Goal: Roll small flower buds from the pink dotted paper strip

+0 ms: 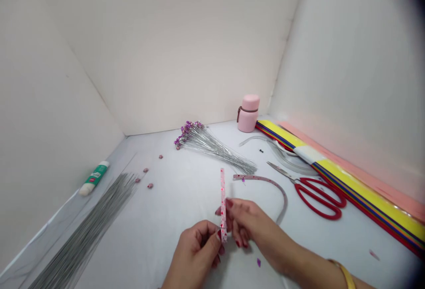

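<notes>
A narrow pink paper strip with red spots stands upright between my hands. My left hand is closed, thumb and fingers pinching the strip near its lower end. Higher up, the closed fingers of my right hand hold the same strip from the right side. Just beyond my right hand, a second spotted strip curves across the table, partly hidden behind that hand. Small purple scraps lie near the hands.
Red-handled scissors and stacked coloured sheets lie right. Behind are a wire bundle with purple tips and a pink bottle. Bare wires, a glue stick and small pink paper stars lie left.
</notes>
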A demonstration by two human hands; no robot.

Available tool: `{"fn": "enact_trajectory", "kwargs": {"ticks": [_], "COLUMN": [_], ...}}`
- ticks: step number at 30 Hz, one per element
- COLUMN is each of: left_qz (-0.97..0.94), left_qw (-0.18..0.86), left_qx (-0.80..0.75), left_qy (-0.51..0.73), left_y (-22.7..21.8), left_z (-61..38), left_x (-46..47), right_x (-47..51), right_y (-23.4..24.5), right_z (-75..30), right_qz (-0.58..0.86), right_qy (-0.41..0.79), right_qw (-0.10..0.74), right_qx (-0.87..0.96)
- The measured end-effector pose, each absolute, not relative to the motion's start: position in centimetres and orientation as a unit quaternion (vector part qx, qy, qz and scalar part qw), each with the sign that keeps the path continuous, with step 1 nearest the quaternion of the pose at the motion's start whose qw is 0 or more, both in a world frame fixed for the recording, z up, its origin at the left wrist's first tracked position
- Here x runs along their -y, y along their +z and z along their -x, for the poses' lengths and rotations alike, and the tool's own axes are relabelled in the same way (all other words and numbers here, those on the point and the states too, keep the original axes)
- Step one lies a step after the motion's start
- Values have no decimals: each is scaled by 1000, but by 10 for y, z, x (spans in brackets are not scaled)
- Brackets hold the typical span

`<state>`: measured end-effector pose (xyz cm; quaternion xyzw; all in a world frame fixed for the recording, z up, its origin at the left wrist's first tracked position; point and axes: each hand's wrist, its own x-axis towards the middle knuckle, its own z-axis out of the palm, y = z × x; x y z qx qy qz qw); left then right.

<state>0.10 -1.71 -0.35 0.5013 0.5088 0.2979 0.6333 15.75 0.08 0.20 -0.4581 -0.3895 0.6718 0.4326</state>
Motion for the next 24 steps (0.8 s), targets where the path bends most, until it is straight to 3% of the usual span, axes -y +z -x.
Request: {"fn": "enact_trajectory", "kwargs": {"ticks": [3,9,14,24], "left_qz": [-543,-538,-532,-599], "left_qw": [607,565,599,515], "left_qx": [-503,-530,-509,-516], "left_qy": [290,332,314,330], "left_y": [-3,-3,-8,2], "left_z": [1,1,-1,3], "left_x": [17,17,20,19], "right_x": [7,7,4,8], "right_y": [2,-4,-2,-4], "right_z": [-148,-147,-149,-146], "right_qz": [450,460,482,454], "right_qy": [661,631,597,647], "right_qw": [367,366,433,369], "right_qx": [476,506,472,489]}}
